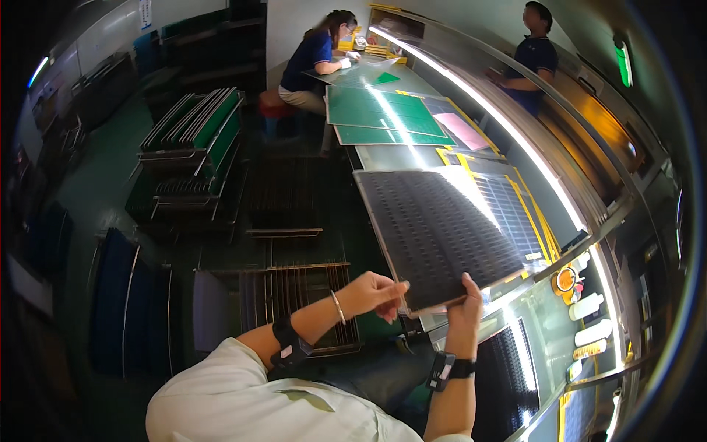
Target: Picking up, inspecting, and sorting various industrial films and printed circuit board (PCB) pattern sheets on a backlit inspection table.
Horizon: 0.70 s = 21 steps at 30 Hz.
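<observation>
A large dark panel (442,228), which looks like a circuit board with rows of small marks and a thin copper-coloured edge, is tilted over the workbench in front of me. My left hand (374,295) pinches its near left corner, thumb at the edge and fingers curled. Along the near edge my right hand (464,306) grips it, thumb on the top face and fingers hidden underneath. Beyond it on the bench lies a blue-grey gridded sheet (508,210) framed by yellow strips. Another dark panel (508,376) rests on the bench beside my right forearm.
Green panels (383,114) and a pink sheet (462,131) lie farther along the bench. White bottles (593,333) line its right side under a light tube. Racks of panels (195,125) stand left. One co-worker (313,62) bends over the far end; another person (534,59) stands behind the bench.
</observation>
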Each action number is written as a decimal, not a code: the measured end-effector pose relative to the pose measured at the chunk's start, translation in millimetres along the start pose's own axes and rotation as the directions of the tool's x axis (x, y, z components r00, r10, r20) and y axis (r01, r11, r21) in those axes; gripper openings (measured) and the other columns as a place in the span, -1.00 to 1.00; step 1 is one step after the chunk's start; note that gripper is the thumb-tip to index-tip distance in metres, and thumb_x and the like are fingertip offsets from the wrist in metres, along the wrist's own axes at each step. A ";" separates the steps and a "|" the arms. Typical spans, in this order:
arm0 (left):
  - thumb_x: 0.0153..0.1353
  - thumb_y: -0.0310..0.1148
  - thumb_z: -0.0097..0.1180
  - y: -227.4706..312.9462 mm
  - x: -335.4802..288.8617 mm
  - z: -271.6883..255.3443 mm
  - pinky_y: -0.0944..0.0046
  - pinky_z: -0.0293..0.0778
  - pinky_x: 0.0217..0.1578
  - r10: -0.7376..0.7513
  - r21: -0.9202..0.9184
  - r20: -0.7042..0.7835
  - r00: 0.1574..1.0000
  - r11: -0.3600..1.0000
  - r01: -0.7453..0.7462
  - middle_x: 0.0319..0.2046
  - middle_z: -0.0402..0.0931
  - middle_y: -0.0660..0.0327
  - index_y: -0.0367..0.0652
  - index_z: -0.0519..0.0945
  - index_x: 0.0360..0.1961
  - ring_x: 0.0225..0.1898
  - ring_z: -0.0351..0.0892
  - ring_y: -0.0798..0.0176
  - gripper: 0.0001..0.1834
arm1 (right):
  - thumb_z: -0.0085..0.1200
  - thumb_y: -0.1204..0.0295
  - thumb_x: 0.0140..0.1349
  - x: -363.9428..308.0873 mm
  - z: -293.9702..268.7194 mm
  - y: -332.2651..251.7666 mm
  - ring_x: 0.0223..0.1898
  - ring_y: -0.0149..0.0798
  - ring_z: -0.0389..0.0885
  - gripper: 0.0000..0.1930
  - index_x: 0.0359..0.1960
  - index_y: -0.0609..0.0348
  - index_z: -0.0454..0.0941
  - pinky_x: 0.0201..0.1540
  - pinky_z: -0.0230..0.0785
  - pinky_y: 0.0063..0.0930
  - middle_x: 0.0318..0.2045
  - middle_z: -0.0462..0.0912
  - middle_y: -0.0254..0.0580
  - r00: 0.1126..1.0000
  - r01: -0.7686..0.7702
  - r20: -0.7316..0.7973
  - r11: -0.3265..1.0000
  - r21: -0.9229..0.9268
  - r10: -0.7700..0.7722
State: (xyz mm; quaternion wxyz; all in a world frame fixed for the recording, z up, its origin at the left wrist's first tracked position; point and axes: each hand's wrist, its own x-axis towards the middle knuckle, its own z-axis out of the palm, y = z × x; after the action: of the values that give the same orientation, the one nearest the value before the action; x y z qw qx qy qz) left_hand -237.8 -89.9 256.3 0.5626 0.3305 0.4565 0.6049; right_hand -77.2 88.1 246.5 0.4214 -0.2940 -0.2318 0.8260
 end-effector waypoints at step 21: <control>0.18 0.12 -0.06 -60.3 37.3 -36.9 0.13 0.42 -0.02 0.097 -0.832 -0.127 0.987 0.531 -0.159 -0.12 0.50 0.10 -0.20 0.44 -0.01 -0.11 0.51 0.15 -0.40 | 0.25 0.14 -0.12 -88.7 10.9 42.7 0.11 0.17 0.33 -0.43 -0.03 0.09 0.46 0.16 0.15 -0.05 0.09 0.38 0.06 0.540 0.776 0.816 -0.498 -0.387 0.206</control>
State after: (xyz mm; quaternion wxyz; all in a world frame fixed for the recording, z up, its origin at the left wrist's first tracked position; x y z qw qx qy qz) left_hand -254.2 -62.9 182.9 0.5909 0.0336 0.1039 0.7993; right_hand -66.7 -10.2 253.2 0.1621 -0.1035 -0.9781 0.0797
